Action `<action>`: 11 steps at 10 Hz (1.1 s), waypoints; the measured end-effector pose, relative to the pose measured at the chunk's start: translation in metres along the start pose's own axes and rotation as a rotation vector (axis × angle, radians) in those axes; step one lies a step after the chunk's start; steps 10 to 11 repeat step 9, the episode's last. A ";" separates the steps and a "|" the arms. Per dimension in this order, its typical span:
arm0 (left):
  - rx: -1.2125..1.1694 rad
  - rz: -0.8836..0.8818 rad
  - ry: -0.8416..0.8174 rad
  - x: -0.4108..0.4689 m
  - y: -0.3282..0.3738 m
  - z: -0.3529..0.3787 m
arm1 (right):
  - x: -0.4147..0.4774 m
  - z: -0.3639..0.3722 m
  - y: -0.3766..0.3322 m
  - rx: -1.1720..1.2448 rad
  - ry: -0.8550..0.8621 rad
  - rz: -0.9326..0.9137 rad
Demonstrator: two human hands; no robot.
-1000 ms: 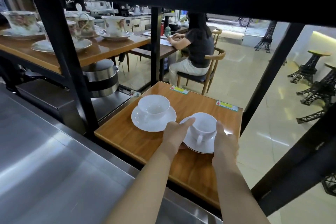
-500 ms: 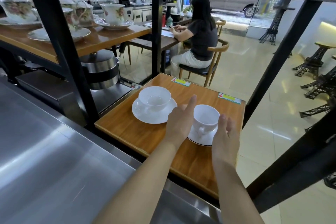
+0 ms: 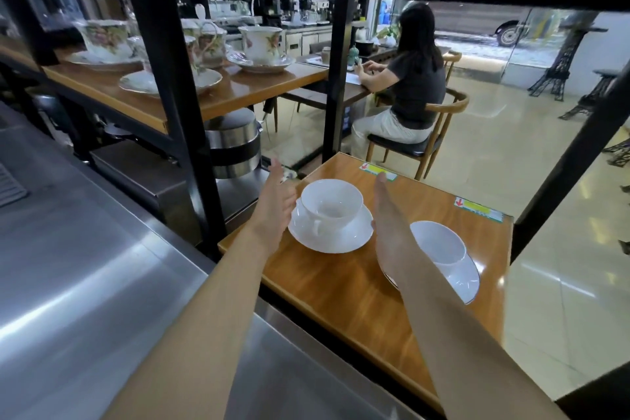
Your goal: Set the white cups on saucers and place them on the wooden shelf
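two bare forearms are showing from the bottom edge of the view, long and slender, narrowing toward the wrists. no sleeves are covering them anywhere in sight; whatever is being worn higher up is lying outside the frame. the left hand (image 3: 274, 203) is showing a smooth back and a slim thumb, with the other fingers mostly hidden from this angle. the right hand (image 3: 388, 232) is showing its thumb side, with a long straight thumb and a short trimmed nail. both wrists are appearing plain. the wide lens is stretching the forearms near the bottom edge, making them look broader there.
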State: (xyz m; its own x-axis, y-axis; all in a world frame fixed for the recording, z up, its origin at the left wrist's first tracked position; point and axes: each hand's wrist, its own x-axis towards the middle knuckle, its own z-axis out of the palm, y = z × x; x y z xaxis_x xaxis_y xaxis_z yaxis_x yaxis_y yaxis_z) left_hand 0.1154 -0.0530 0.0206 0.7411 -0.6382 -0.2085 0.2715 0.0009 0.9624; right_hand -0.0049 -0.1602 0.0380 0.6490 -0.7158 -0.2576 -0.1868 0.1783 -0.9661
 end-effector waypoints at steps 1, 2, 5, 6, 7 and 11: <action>0.091 -0.009 0.038 0.006 -0.002 0.005 | 0.013 0.004 0.007 0.030 -0.023 0.057; 0.159 0.017 0.053 0.006 -0.003 0.009 | 0.018 0.007 0.014 0.026 -0.020 0.066; 0.101 -0.084 -0.007 0.011 0.002 0.008 | 0.019 0.006 0.020 0.070 0.016 0.060; 0.090 -0.076 -0.013 0.011 0.002 0.008 | 0.020 0.005 0.021 0.064 0.024 0.050; 0.037 -0.050 -0.008 0.010 0.000 0.003 | 0.017 0.004 0.021 0.059 0.006 0.042; 0.083 0.093 0.191 -0.015 -0.007 -0.004 | -0.016 -0.004 0.012 -0.053 0.187 -0.059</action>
